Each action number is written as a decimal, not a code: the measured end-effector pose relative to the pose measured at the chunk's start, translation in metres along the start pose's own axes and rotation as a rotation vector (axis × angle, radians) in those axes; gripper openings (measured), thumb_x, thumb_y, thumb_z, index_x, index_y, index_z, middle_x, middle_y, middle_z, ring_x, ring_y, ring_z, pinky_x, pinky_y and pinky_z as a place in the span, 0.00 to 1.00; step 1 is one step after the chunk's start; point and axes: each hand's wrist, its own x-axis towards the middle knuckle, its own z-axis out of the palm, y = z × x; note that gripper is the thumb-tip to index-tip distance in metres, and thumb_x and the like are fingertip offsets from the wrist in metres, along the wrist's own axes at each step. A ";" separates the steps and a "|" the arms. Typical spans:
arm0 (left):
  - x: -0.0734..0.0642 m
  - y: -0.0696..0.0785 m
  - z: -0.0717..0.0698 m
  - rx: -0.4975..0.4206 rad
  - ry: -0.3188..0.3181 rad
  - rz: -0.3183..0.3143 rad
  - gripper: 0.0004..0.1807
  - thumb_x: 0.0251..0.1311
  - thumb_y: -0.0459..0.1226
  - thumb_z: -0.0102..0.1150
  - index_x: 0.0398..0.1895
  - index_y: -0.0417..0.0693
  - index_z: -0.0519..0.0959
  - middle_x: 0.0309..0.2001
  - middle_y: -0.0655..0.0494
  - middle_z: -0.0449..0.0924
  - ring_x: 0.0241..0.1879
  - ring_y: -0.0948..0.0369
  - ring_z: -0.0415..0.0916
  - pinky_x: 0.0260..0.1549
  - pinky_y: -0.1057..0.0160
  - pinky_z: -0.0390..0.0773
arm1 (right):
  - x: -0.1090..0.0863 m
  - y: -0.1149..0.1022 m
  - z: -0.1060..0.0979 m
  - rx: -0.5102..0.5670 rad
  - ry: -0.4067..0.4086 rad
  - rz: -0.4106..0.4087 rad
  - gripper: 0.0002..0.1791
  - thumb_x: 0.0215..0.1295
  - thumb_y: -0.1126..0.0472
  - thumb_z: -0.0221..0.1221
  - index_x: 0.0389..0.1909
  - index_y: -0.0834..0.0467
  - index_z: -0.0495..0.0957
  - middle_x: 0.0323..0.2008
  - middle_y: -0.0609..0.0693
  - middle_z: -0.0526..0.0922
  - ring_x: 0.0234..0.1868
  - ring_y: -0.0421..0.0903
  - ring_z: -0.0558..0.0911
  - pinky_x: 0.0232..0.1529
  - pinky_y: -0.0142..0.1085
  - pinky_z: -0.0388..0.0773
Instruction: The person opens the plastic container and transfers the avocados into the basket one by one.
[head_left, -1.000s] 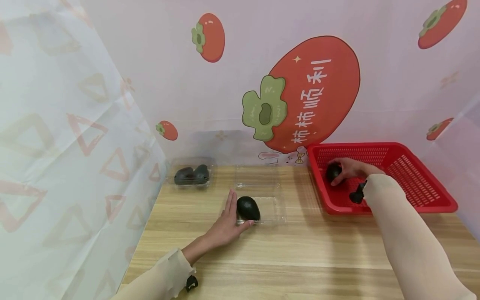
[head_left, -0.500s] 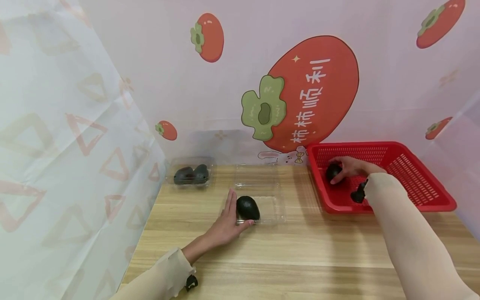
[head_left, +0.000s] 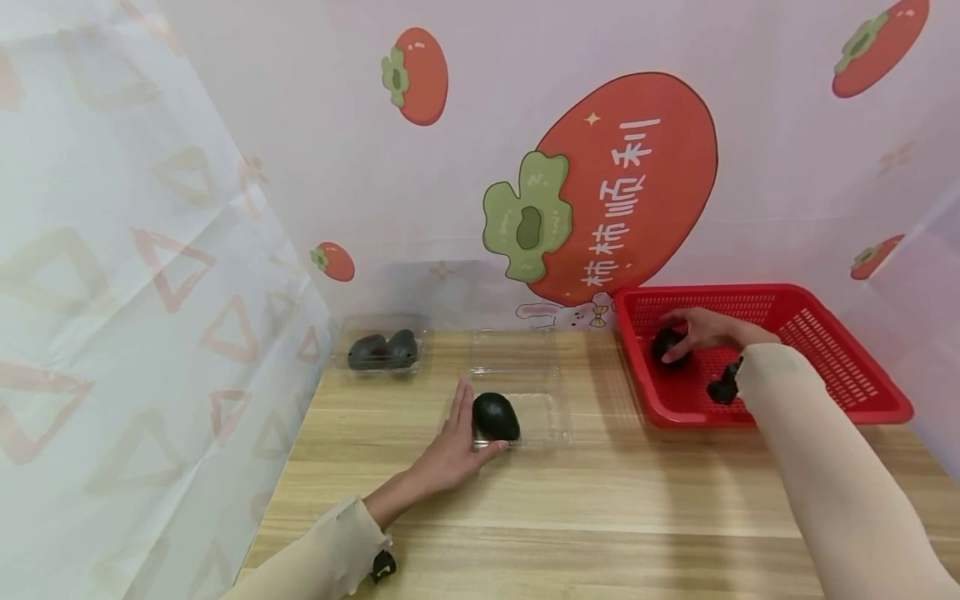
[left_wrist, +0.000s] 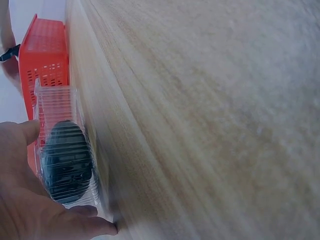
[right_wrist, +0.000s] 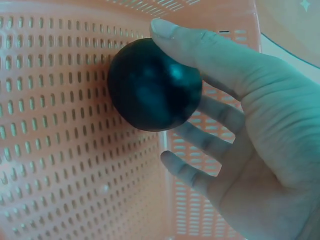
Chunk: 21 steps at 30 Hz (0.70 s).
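Here, the right grip [head_left: 701, 327] holds a rounded, glossy, near-black avocado [right_wrist: 149, 90]; the left grip [head_left: 451, 452] lies wide.

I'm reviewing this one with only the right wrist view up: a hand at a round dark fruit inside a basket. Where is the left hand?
Observer: The left hand rests at the left end of an open clear container on the table.
Operator: Is anything in that container?
Observer: One dark fruit, at the left end, with bare space to its right.
Operator: Are there other containers I'm missing?
Observer: Yes, a second clear container stands at the back left, with two dark fruits in it.
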 end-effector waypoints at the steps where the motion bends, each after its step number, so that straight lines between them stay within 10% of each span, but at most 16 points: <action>1: 0.000 0.000 0.000 0.001 -0.003 -0.005 0.62 0.72 0.61 0.60 0.86 0.38 0.32 0.86 0.44 0.23 0.81 0.38 0.50 0.75 0.31 0.55 | 0.000 -0.001 0.000 -0.009 0.009 0.000 0.49 0.59 0.55 0.78 0.73 0.74 0.64 0.68 0.75 0.70 0.68 0.74 0.68 0.66 0.71 0.69; 21: 0.001 0.000 0.000 0.012 -0.001 -0.017 0.63 0.72 0.62 0.60 0.86 0.40 0.30 0.86 0.43 0.23 0.82 0.38 0.47 0.75 0.32 0.54 | -0.005 -0.038 -0.011 -0.141 0.193 -0.121 0.49 0.57 0.50 0.79 0.75 0.65 0.69 0.69 0.68 0.73 0.68 0.69 0.72 0.64 0.70 0.73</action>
